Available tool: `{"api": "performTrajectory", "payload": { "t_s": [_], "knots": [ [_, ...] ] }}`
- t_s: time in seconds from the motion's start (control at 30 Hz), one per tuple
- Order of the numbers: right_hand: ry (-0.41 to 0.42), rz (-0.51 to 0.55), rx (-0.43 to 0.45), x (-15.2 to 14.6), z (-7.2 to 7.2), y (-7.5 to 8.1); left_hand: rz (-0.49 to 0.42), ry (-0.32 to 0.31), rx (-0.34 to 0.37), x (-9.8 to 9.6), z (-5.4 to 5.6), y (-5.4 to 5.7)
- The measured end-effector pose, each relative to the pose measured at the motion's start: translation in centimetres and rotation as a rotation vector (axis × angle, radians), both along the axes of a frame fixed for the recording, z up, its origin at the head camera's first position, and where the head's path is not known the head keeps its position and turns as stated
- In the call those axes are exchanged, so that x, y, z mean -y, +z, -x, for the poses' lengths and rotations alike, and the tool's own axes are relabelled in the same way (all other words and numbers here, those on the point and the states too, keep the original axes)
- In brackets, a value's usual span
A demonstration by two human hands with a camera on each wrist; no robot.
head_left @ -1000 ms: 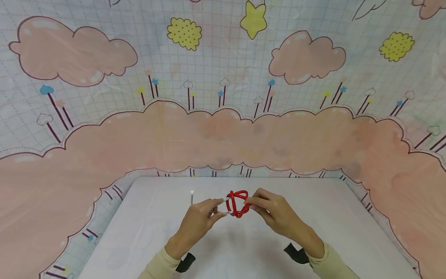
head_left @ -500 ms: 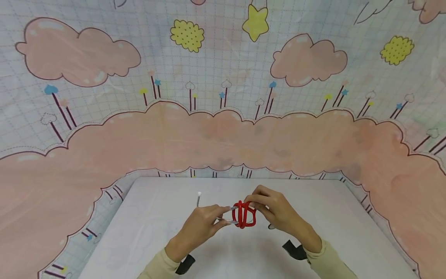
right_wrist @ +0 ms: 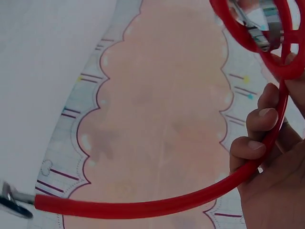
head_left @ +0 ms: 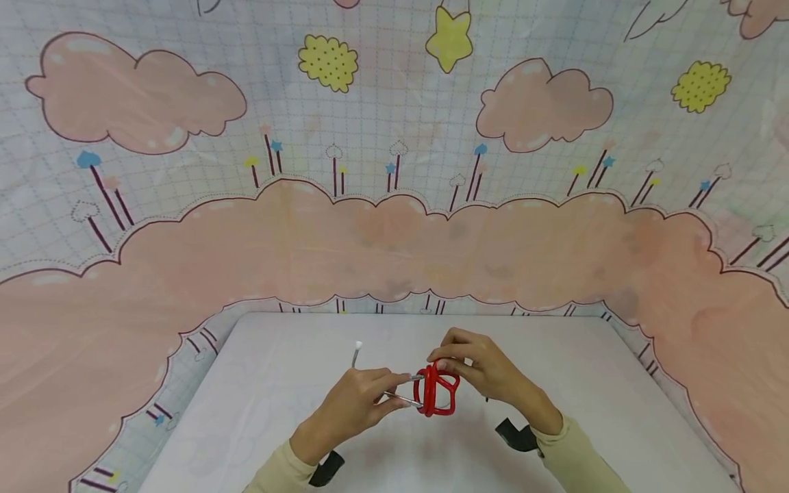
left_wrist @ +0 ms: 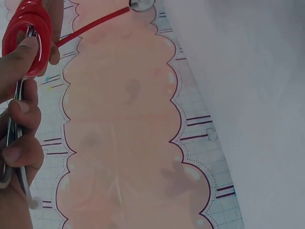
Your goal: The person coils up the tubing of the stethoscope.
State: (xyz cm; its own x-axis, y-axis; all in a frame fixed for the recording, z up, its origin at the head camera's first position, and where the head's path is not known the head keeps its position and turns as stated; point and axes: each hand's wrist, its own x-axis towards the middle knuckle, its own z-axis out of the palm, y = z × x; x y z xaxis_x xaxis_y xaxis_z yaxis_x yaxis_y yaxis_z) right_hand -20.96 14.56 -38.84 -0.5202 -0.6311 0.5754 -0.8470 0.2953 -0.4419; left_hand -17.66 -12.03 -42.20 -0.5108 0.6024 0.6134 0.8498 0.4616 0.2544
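A stethoscope is held above the table between my two hands. Its red tubing (head_left: 429,394) is wound in several loops round the metal ear tubes (left_wrist: 20,90). My left hand (head_left: 364,394) grips those ear tubes, its thumb reaching the coils in the left wrist view. A white ear tip (head_left: 359,344) sticks up behind the knuckles. At the top of the coils my right hand (head_left: 481,359) pinches the tubing. From its curled fingers (right_wrist: 255,148) a free length of tube runs out, ending at the metal chest piece (right_wrist: 13,202), which hangs loose.
The white table (head_left: 296,335) lies under both hands. Behind it hangs a patterned cloth (head_left: 394,239) with pink clouds and yellow stars. Dark pieces (head_left: 516,437) show beside each wrist, next to the light sleeves (head_left: 576,455).
The red coils have shifted right and toward me and turned, with more loops lying close together. My left hand has tilted along with them. The right hand has moved to the top of the coils.
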Motion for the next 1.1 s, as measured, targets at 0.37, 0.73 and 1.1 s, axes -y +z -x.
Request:
{"api": "performTrajectory", "payload": {
  "t_s": [0.37, 0.73, 1.1],
  "knots": [
    [0.022, 0.058, 0.179, -0.2, 0.8, -0.8, -0.133, -0.087, 0.095, -0.2, 0.0, -0.4],
    [-0.034, 0.189, 0.339, 0.8, 0.4, -2.8, -0.264, -0.086, 0.211, -0.4, -0.2, -0.9],
    [-0.142, 0.271, 0.366, 1.4, 0.0, -5.5, -0.423, -0.043, 0.172, -0.4, 0.0, -1.0]
  ]
}}
